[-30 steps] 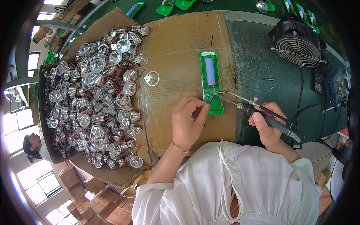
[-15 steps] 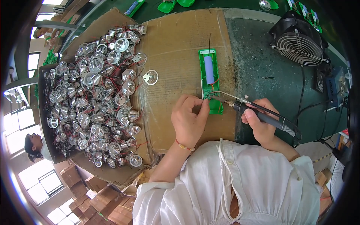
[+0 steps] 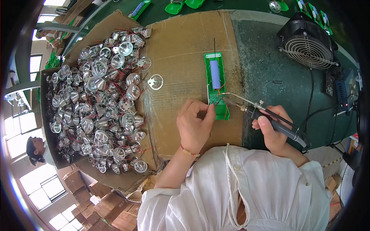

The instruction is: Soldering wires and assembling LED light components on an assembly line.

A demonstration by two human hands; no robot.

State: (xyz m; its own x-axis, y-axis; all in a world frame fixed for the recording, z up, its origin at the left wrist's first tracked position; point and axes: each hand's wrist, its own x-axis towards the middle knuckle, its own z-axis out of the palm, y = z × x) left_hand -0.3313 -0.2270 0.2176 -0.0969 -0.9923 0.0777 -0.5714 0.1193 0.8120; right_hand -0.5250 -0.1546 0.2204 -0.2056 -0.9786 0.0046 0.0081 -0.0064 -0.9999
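Observation:
A green plastic casing (image 3: 222,111) lies lengthwise on the cardboard in front of me. Inside it sit a purple cylindrical battery (image 3: 215,75) and a green circuit board (image 3: 214,97) with thin red and black wires. My left hand (image 3: 195,120) is at the board's left edge, thumb and forefinger pinching a thin dark wire. In my right hand (image 3: 273,125) is a soldering iron (image 3: 275,122) with a thin metal tube fixed alongside it. The iron's tip points left, over the lower part of the casing near the board; whether it touches anything I cannot tell.
Left of the cardboard mat (image 3: 181,57), a big box holds many silvery reflector cups (image 3: 99,69) with wires. One loose reflector (image 3: 155,82) lies on the mat. A black fan (image 3: 308,48) and a blue soldering station (image 3: 343,92) stand right. Green casings (image 3: 175,7) lie at the far edge.
My right hand and the soldering iron have drawn slightly back to the right, away from the board. My left hand keeps its pinch in nearly the same place.

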